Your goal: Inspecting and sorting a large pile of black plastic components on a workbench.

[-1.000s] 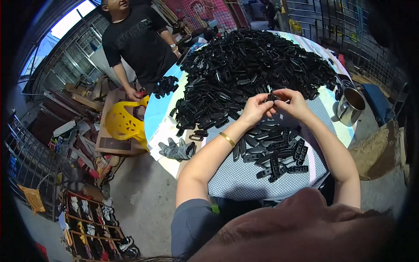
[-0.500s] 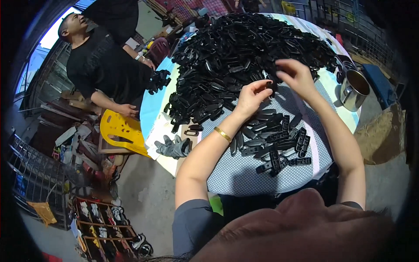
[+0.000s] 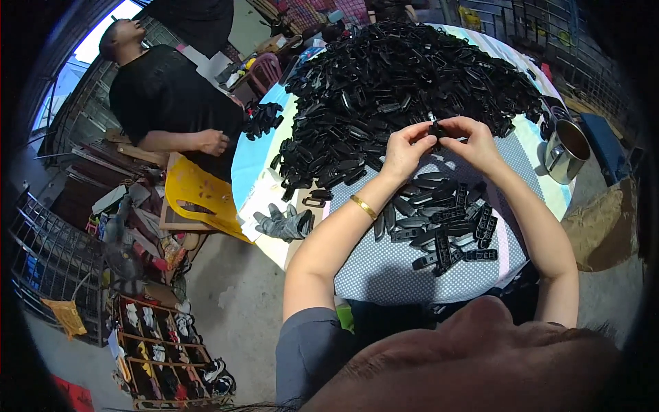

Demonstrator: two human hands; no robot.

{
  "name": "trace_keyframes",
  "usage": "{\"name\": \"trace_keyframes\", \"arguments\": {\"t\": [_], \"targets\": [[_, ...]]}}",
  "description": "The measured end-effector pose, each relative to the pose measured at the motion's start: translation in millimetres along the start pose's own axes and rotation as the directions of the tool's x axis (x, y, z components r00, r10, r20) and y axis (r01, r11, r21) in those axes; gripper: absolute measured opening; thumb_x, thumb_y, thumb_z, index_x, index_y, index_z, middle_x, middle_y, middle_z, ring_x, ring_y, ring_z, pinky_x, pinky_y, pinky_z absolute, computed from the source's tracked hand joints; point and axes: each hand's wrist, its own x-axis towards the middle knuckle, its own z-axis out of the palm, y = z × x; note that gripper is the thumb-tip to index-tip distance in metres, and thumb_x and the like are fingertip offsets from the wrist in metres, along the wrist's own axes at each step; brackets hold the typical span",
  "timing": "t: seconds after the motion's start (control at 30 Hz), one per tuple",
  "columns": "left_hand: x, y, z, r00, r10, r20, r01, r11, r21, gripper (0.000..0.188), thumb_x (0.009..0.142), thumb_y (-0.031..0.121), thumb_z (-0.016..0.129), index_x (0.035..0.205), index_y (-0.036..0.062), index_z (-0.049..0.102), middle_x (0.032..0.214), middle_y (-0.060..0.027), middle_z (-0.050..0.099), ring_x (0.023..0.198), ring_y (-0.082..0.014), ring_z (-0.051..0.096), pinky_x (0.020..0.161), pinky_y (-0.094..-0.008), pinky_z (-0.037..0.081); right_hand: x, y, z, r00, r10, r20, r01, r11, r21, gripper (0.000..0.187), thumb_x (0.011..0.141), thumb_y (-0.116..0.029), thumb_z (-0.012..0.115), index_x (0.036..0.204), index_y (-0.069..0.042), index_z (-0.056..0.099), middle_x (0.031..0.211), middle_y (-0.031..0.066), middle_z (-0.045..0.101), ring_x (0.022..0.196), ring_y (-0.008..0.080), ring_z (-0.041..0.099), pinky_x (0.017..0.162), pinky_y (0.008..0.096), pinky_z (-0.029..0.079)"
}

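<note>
Both my hands meet over the near side of a big heap of black plastic parts [image 3: 384,103] on the round table. My left hand [image 3: 406,150], below a gold bracelet [image 3: 364,206], pinches a small black plastic part [image 3: 435,130] between thumb and fingers. From the other side, my right hand [image 3: 473,143] closes its thumb and fingers on the same part. The fingers hide most of its shape. Under my wrists, on the dotted cloth [image 3: 371,275], lies a smaller group of elongated black parts [image 3: 439,223], some showing a hollow side with inner ribs.
Grey gloves [image 3: 285,223] lie at the table's left edge, beside a yellow chair [image 3: 199,199]. A steel mug [image 3: 566,151] stands on the right edge. Another person in black [image 3: 178,96] is at the far left. Lower left is a shoe rack [image 3: 165,350].
My right hand has come down and left from above the heap to meet my left hand at the part. The other person's near arm has lifted slightly.
</note>
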Motion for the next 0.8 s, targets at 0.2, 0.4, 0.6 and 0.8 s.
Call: {"name": "trace_keyframes", "arguments": {"t": [0.2,0.4,0.6,0.8], "targets": [[0,0,-1,1.000,-0.017,-0.006,0.017,0.999,-0.051,0.029,0.077,0.004,0.062,0.105,-0.0020,0.059,0.080,-0.0014,0.061,0.070,-0.0059,0.054,0.064,-0.0191,0.045,-3,6,6,0.992,-0.123,-0.007,0.120,0.979,-0.167,0.028,0.071,-0.005,0.066,0.097,0.000,0.060,0.090,0.0092,0.062,0.081,0.0161,0.062,0.069,0.0267,0.051],[0,4,12,0.998,-0.029,-0.057,0.023,0.994,-0.103,0.029,0.081,0.008,0.060,0.108,-0.0024,0.057,0.091,-0.0042,0.062,0.078,-0.0082,0.056,0.070,-0.0205,0.046,-6,4,12,0.953,-0.291,-0.089,0.248,0.913,-0.325,0.024,0.069,-0.005,0.067,0.092,0.000,0.060,0.088,0.0080,0.060,0.076,0.0175,0.061,0.060,0.0267,0.052],[4,14,3,0.995,-0.094,0.035,0.100,0.952,-0.289,0.021,0.085,0.006,0.053,0.103,-0.0020,0.059,0.094,-0.0055,0.062,0.086,-0.0109,0.056,0.079,-0.0231,0.043,-1,3,8,0.962,0.235,0.135,-0.257,0.951,0.172,0.029,0.076,-0.022,0.068,0.092,0.000,0.058,0.068,0.0008,0.058,0.055,0.0070,0.052,0.050,0.0241,0.042],[4,18,-7,0.983,0.021,0.185,0.013,0.984,-0.177,0.022,0.086,0.009,0.053,0.105,-0.0009,0.058,0.097,-0.0062,0.062,0.084,-0.0102,0.056,0.075,-0.0212,0.044,-8,5,12,0.973,0.134,0.187,-0.142,0.989,0.035,0.029,0.077,-0.024,0.065,0.087,0.003,0.061,0.063,0.0024,0.058,0.052,0.0082,0.052,0.046,0.0255,0.040]]}}
